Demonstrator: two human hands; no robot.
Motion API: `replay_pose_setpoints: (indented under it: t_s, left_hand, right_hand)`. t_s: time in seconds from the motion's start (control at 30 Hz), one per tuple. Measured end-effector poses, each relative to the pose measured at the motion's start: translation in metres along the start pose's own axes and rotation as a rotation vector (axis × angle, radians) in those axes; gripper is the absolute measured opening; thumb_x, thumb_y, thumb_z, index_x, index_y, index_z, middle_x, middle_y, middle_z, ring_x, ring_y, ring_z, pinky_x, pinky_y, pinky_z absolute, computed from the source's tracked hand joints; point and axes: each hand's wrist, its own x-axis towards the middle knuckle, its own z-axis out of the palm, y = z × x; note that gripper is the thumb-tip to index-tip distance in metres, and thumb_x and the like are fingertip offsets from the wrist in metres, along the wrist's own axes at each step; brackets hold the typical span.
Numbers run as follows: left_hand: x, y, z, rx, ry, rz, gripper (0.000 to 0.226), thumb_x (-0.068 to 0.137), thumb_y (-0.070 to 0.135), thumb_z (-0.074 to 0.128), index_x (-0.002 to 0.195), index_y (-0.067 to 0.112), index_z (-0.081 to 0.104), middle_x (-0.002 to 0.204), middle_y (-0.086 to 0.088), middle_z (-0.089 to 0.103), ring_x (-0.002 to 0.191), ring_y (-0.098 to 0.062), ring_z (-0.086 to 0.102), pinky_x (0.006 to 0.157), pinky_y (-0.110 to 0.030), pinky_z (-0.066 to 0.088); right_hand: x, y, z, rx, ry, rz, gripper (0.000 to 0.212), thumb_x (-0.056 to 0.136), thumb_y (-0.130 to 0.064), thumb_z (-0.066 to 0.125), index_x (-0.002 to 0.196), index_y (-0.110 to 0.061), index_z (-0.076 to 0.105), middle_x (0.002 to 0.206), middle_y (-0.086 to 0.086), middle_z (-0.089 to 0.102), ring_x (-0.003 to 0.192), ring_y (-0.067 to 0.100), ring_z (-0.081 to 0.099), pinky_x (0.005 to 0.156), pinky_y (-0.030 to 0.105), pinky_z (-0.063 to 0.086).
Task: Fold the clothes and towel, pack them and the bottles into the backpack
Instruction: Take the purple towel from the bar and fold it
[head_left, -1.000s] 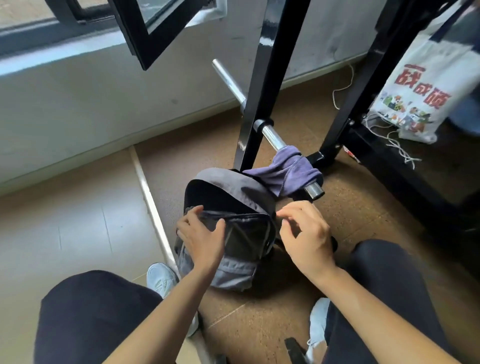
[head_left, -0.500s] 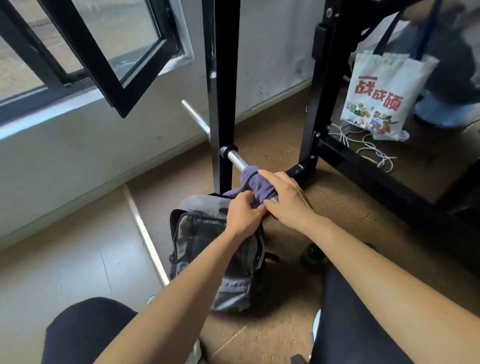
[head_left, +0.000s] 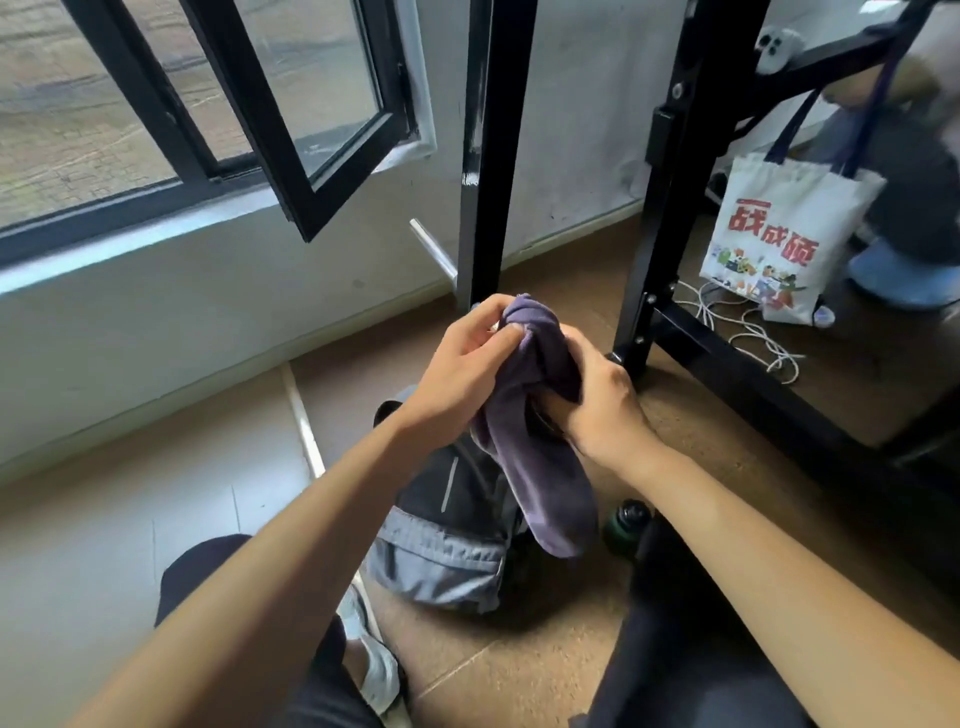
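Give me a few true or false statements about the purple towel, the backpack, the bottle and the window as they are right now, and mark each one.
1. The left hand and the right hand both grip the purple towel. True.
2. The purple towel lies folded inside the backpack. False: it hangs bunched from the hands, above the backpack.
3. A dark bottle stands on the floor beside the backpack. True.
4. The window is shut. False: its black-framed pane is swung open into the room.
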Motion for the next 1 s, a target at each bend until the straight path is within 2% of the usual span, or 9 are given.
replay_pose_setpoints:
  t_s: [0.07, 0.2, 0.3, 0.5, 0.6, 0.7, 0.8, 0.87, 1.0]
  left_hand:
    - [-0.017, 0.011, -0.005, -0.05, -0.032, -0.032, 0.018, 0.098, 0.016, 0.052, 0.104, 0.006, 0.065, 0.097, -0.001, 0.065, 0.093, -0.012, 0.057, 0.088, -0.027, 0.044]
    - [-0.073, -0.006, -0.022, -0.085, -0.164, -0.242, 0.028, 0.095, 0.033, 0.065, 0.119, 0.023, 0.072, 0.118, 0.001, 0.073, 0.115, -0.016, 0.066, 0.102, -0.033, 0.05]
    - [-0.121, -0.044, -0.025, 0.023, -0.177, -0.437, 0.036, 0.087, 0.023, 0.078, 0.122, 0.019, 0.071, 0.117, -0.006, 0.075, 0.11, -0.02, 0.069, 0.106, -0.045, 0.051]
    - [-0.197, -0.1, -0.009, 0.009, 0.029, -0.588, 0.026, 0.101, 0.014, 0.06, 0.087, 0.028, 0.078, 0.084, 0.005, 0.074, 0.082, -0.006, 0.066, 0.075, -0.021, 0.049]
    - [-0.21, -0.112, -0.008, -0.102, 0.075, -0.642, 0.017, 0.1, 0.021, 0.061, 0.099, 0.011, 0.075, 0.092, -0.01, 0.074, 0.089, -0.02, 0.067, 0.082, -0.034, 0.052]
    - [-0.209, -0.116, -0.008, -0.261, 0.148, -0.667, 0.029, 0.1, 0.028, 0.061, 0.111, 0.005, 0.074, 0.109, -0.021, 0.074, 0.103, -0.031, 0.068, 0.092, -0.041, 0.054]
    - [-0.205, -0.117, -0.004, -0.442, 0.286, -0.736, 0.029, 0.103, 0.026, 0.055, 0.121, 0.009, 0.069, 0.117, -0.014, 0.074, 0.108, -0.023, 0.07, 0.09, -0.033, 0.054]
    - [-0.206, -0.117, -0.005, -0.62, 0.336, -0.785, 0.038, 0.099, 0.031, 0.056, 0.131, 0.013, 0.065, 0.129, -0.012, 0.07, 0.12, -0.025, 0.066, 0.1, -0.036, 0.049]
    - [-0.209, -0.12, -0.008, -0.838, 0.412, -0.888, 0.04, 0.1, 0.031, 0.057, 0.133, 0.01, 0.064, 0.13, -0.016, 0.069, 0.124, -0.033, 0.064, 0.111, -0.045, 0.044]
  right_hand:
    - [-0.012, -0.016, -0.003, 0.148, -0.044, 0.006, 0.042, 0.084, -0.002, 0.071, 0.116, -0.028, 0.064, 0.097, -0.012, 0.071, 0.092, -0.004, 0.065, 0.08, 0.02, 0.051]
    - [-0.037, -0.018, 0.008, 0.08, -0.175, 0.14, 0.029, 0.084, -0.002, 0.065, 0.106, -0.018, 0.073, 0.089, 0.006, 0.074, 0.085, 0.02, 0.069, 0.077, 0.039, 0.056]
    - [-0.067, 0.0, 0.031, -0.047, -0.271, 0.191, 0.033, 0.075, 0.001, 0.064, 0.104, -0.014, 0.071, 0.092, 0.006, 0.07, 0.088, 0.026, 0.066, 0.079, 0.044, 0.057]
    - [-0.138, 0.038, 0.086, -0.087, -0.103, 0.295, 0.047, 0.077, -0.004, 0.07, 0.12, -0.022, 0.062, 0.109, -0.013, 0.051, 0.109, 0.015, 0.049, 0.092, 0.034, 0.044]
    - [-0.154, 0.06, 0.103, 0.057, 0.021, 0.7, 0.043, 0.084, -0.021, 0.077, 0.12, -0.024, 0.054, 0.12, 0.001, 0.048, 0.11, 0.019, 0.05, 0.092, 0.036, 0.046]
    - [-0.151, 0.071, 0.105, 0.299, -0.094, 1.009, 0.032, 0.091, -0.045, 0.07, 0.108, -0.02, 0.06, 0.106, 0.004, 0.06, 0.094, 0.019, 0.056, 0.082, 0.034, 0.046]
    - [-0.145, 0.081, 0.107, 0.399, -0.244, 1.067, 0.045, 0.091, -0.058, 0.061, 0.12, -0.025, 0.065, 0.104, 0.001, 0.074, 0.102, 0.022, 0.064, 0.098, 0.04, 0.048]
    - [-0.147, 0.088, 0.113, 0.432, -0.297, 1.083, 0.075, 0.075, -0.074, 0.062, 0.132, -0.025, 0.063, 0.118, 0.001, 0.073, 0.115, 0.023, 0.063, 0.103, 0.039, 0.045]
    - [-0.153, 0.085, 0.132, 0.507, -0.455, 1.07, 0.077, 0.071, -0.085, 0.059, 0.108, -0.021, 0.079, 0.105, 0.005, 0.077, 0.102, 0.023, 0.071, 0.1, 0.038, 0.053]
